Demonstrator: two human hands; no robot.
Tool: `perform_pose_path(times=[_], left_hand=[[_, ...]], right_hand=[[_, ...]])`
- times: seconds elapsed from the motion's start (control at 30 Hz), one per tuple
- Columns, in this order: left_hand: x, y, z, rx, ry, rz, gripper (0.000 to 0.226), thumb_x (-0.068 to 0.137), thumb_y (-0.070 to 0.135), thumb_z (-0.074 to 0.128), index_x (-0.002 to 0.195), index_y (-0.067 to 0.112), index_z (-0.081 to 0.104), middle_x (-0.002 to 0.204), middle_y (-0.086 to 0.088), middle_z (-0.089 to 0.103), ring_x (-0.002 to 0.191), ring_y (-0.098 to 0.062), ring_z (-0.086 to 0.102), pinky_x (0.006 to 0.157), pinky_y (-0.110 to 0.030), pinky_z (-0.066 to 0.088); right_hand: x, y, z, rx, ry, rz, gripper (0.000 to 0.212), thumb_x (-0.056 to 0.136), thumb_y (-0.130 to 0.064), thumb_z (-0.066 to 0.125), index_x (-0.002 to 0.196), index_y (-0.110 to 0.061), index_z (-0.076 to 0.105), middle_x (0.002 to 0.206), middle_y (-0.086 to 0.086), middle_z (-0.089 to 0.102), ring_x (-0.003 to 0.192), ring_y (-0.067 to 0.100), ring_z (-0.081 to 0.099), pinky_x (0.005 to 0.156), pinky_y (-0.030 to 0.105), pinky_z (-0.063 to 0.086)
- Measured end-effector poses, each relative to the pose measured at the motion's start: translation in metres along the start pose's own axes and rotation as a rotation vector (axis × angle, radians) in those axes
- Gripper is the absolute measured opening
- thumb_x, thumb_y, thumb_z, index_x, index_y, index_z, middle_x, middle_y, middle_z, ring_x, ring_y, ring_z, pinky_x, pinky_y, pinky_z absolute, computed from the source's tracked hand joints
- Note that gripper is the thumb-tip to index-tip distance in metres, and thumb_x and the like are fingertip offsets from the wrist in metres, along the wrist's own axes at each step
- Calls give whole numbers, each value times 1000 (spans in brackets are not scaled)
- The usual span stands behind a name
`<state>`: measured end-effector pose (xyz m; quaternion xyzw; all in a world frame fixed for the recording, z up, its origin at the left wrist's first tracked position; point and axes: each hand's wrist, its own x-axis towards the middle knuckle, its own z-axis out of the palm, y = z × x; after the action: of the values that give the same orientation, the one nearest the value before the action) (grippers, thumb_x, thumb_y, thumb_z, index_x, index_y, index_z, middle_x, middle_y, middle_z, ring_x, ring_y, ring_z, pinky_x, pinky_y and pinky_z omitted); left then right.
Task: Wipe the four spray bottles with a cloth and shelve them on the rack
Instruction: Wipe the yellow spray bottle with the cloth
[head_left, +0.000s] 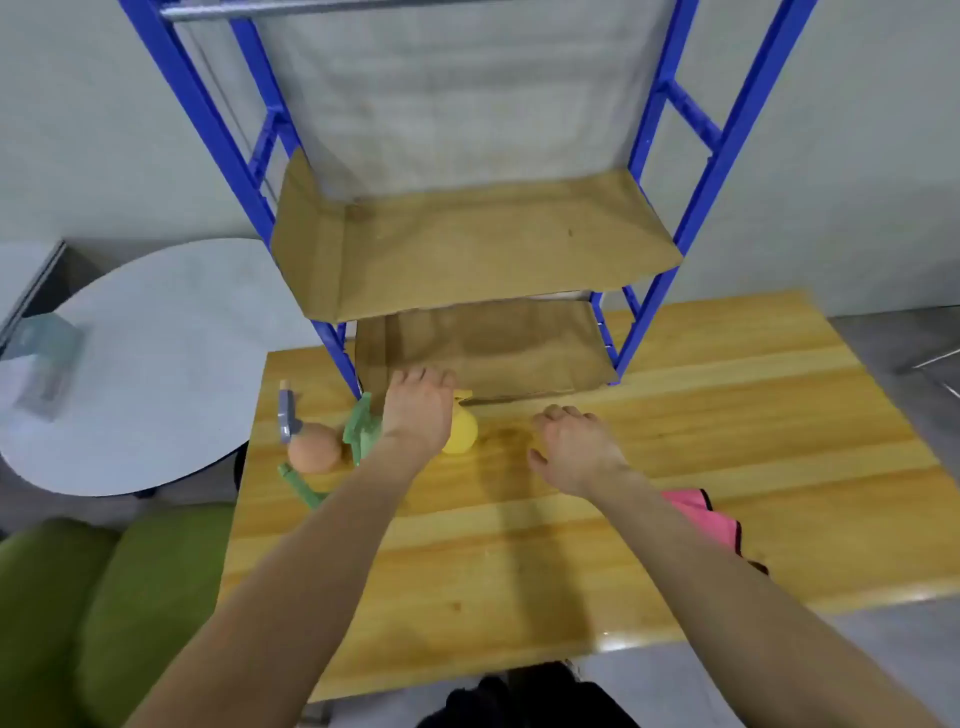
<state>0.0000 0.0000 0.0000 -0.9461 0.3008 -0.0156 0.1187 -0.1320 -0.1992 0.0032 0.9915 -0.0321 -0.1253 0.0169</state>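
Several spray bottles stand at the left of the wooden table (675, 415). An orange bottle (313, 454) carries a grey-blue sprayer. A green bottle (362, 431) sits next to it, mostly hidden by my left arm, and another green sprayer (300, 487) pokes out nearer to me. My left hand (418, 410) covers the top of the yellow bottle (462, 431), fingers curled down over its spray head. My right hand (571, 447) hovers just right of that bottle, fingers loosely curled and holding nothing. A pink cloth (711, 525) lies on the table under my right forearm.
The blue metal rack (691, 208) stands at the table's far side with cardboard-lined shelves (467, 254), the lower one level with my left hand. A round white table (156, 364) is to the left and a green seat (104, 597) is at the near left.
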Motion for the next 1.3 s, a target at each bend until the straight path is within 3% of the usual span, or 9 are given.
perform_pose_path(times=[0.23,0.43,0.57,0.73,0.83,0.93,1.07,1.17,1.3], left_hand=[[26,11,10,-11,-103,18,25,100,16,67,124,22,66,111,-2,75,104,-28,73,87,-38,55],[20,53,2,-181,-39,31,19,108,21,59,126,20,65,116,-5,73,105,-34,72,76,-40,52],[8,89,-5,-293,-24,45,24,110,31,57,131,22,65,124,-4,74,110,-35,71,81,-41,53],[-4,142,-11,-293,-32,86,23,110,33,56,128,22,65,118,-1,74,107,-29,71,83,-42,55],[-8,165,-14,-311,-17,83,22,109,33,58,126,22,66,114,0,74,103,-28,71,82,-42,58],[-7,178,-16,-292,0,77,20,109,34,59,124,22,66,108,2,74,97,-26,71,79,-41,57],[-6,188,-19,-277,2,70,19,107,35,61,122,23,66,105,3,74,95,-25,71,77,-40,57],[-8,193,-21,-272,4,62,20,107,35,63,123,24,66,106,4,75,95,-25,72,78,-40,56],[-13,196,-23,-280,14,48,20,104,32,68,122,23,69,108,2,76,98,-26,73,78,-39,55]], right_hand=[[-41,35,68,66,-114,192,41,102,-41,57,134,-15,62,131,7,63,128,28,57,100,43,54],[-103,89,135,219,-121,500,32,106,-18,53,134,-10,63,136,11,64,129,30,58,93,37,59],[-121,132,163,271,-16,629,48,96,4,46,141,-5,60,140,14,64,126,36,60,98,44,56],[-124,169,172,333,-140,737,63,97,-5,47,159,-12,37,152,11,54,144,33,45,111,50,45],[-128,185,181,279,-202,721,51,94,-9,48,145,-14,51,145,11,55,140,33,46,112,54,43],[-132,194,175,351,-138,577,46,92,-26,56,137,-16,58,133,12,57,126,33,54,108,54,47],[-126,196,157,597,-72,204,24,105,-22,48,127,-21,58,109,1,67,82,17,68,74,39,65],[-111,206,157,690,9,274,19,106,-17,52,123,-20,60,118,2,68,96,25,71,77,40,63],[-101,218,162,480,132,436,36,104,-25,56,138,-11,59,130,11,64,121,34,62,98,49,57]])
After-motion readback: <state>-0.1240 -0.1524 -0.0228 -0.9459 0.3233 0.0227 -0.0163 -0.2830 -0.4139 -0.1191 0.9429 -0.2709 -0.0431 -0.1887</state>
